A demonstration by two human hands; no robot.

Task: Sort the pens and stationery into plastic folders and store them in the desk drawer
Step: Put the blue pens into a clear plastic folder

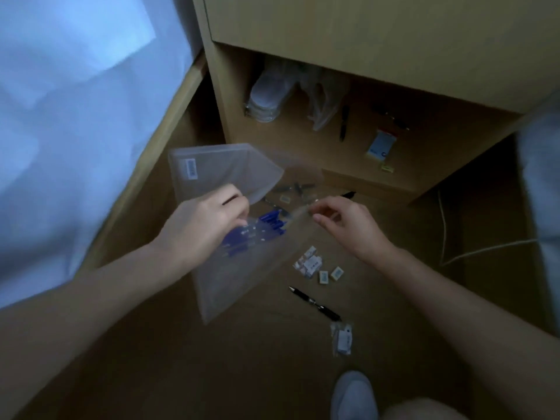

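Head view, left hand (209,221) gripping blue pens (260,227) inside plastic folder (224,174), right hand (345,225) seemingly pinching its edge.

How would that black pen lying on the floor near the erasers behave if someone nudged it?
The black pen looks slim and round, so it would probably roll on the smooth wooden floor. It seems stiff and light, likely easy to pinch up. Its clip, if it has one, might stop the roll; that detail is too blurred to tell.

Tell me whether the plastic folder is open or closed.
Open: the plastic folder's flap is lifted back, blue pens showing inside.
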